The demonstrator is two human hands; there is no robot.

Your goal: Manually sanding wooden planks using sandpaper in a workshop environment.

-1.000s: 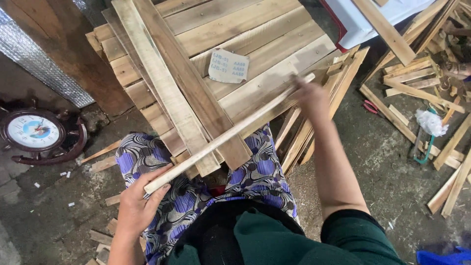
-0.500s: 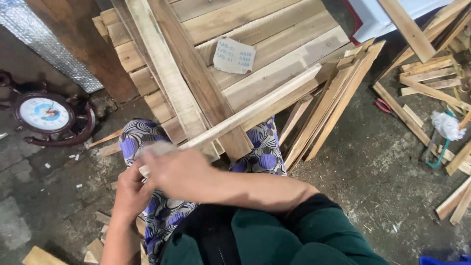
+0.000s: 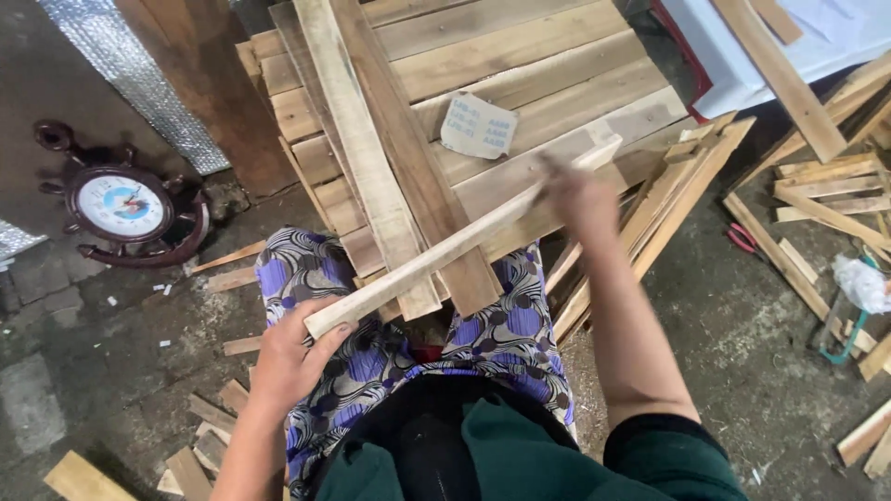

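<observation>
On stacked planks [image 3: 520,56], grey-beige paper label [image 3: 479,126]

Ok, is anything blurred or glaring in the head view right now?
Head view: the right hand on the wooden strip is motion-smeared; the left hand gripping the strip's near end is sharp. Light is soft and even, with no hard shadows. The white sheet at top right looks slightly washed out.

Free room and obstacles. Bare floor [image 3: 102,334] opens left of the left hand [image 3: 288,362], bounded by a wall clock [image 3: 121,206] and scattered offcuts [image 3: 200,445]. The long strip [image 3: 464,243] bars the lap crosswise. Stacked planks [image 3: 483,56] fill the front; leaning slats [image 3: 650,223] crowd the right hand [image 3: 575,199].
</observation>
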